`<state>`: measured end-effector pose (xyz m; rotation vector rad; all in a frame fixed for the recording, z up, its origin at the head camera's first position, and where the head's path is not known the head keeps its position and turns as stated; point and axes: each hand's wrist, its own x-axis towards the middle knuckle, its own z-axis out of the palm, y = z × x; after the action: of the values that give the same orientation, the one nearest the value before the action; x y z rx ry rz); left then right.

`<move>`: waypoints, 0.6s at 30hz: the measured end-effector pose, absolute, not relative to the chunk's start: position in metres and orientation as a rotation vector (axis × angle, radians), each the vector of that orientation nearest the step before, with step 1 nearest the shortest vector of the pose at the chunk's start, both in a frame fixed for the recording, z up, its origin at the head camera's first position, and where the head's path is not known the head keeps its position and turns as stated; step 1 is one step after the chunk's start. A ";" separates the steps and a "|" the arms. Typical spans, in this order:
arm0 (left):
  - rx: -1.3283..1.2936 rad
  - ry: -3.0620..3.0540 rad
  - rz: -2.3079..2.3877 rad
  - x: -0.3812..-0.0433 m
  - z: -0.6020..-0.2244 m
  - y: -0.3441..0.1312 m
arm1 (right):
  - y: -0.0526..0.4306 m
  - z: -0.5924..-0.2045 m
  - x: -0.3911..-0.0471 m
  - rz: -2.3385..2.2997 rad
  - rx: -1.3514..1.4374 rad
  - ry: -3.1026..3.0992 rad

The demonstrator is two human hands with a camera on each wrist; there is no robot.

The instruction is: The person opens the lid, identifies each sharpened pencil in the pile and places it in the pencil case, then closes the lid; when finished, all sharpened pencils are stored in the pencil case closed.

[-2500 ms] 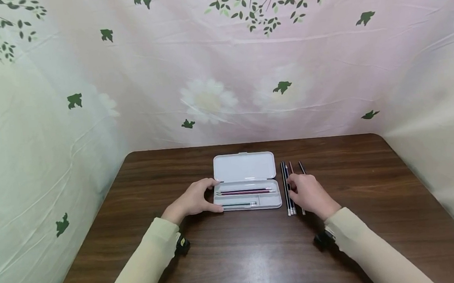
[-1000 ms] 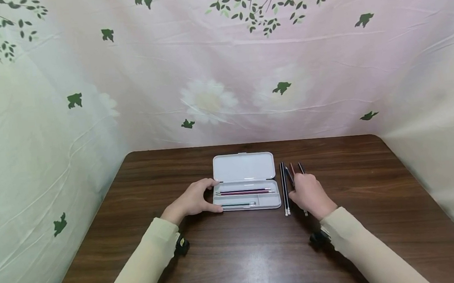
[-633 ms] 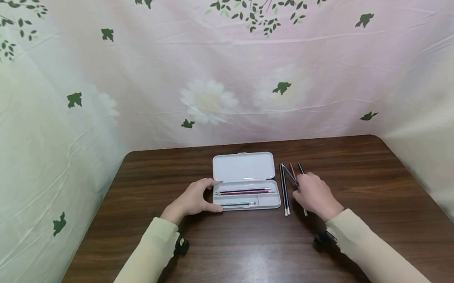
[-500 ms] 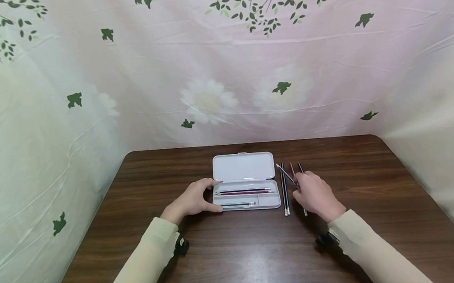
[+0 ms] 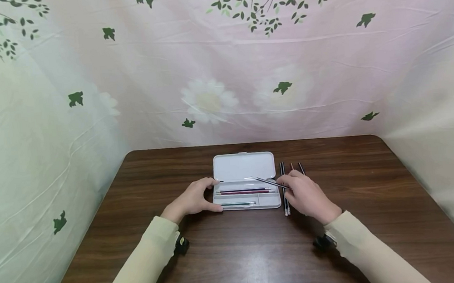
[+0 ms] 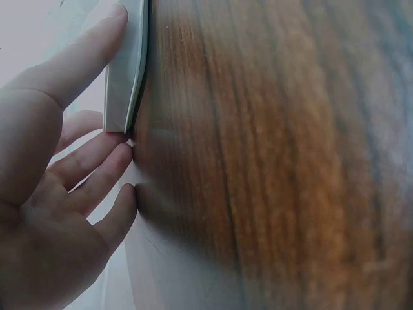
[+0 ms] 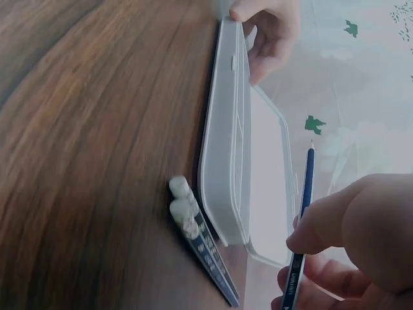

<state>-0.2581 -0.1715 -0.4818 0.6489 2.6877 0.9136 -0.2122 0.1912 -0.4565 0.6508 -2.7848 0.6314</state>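
A white pencil case lies with its lid raised toward the back. Inside it are dark red and purple pencils in the rear section and greenish ones in front. My left hand holds the case's left end, thumb at the front corner and fingers at the end and back. In my right hand, a dark blue pencil is pinched between thumb and fingers. Its sharpened tip points left, over the case's right half. Below that hand, two black pencils with white erasers lie beside the case.
A reddish pencil and another dark pencil lie right of the black pair, partly hidden by my right hand. The brown wooden table meets a printed cloth backdrop at its far edge.
My right hand has picked the dark pencil out from the row, turned its tip leftward and brought it over the case. My left hand has stayed on the case.
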 end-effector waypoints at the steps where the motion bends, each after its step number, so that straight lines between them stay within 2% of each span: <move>1: 0.647 2.687 0.917 -0.258 -0.482 -0.172 | 0.189 -0.457 -0.213 0.627 0.675 -2.770; 10: 0.641 2.684 0.919 -0.258 -0.482 -0.172 | 0.164 -0.465 -0.217 0.554 0.839 -2.693; 18: 0.634 2.686 0.918 -0.259 -0.483 -0.172 | 0.145 -0.469 -0.223 0.580 0.872 -2.699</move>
<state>-0.2588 -0.1719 -0.4829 0.6337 2.6865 0.9180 -0.2234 0.1449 -0.4692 0.8718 -2.6990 0.5799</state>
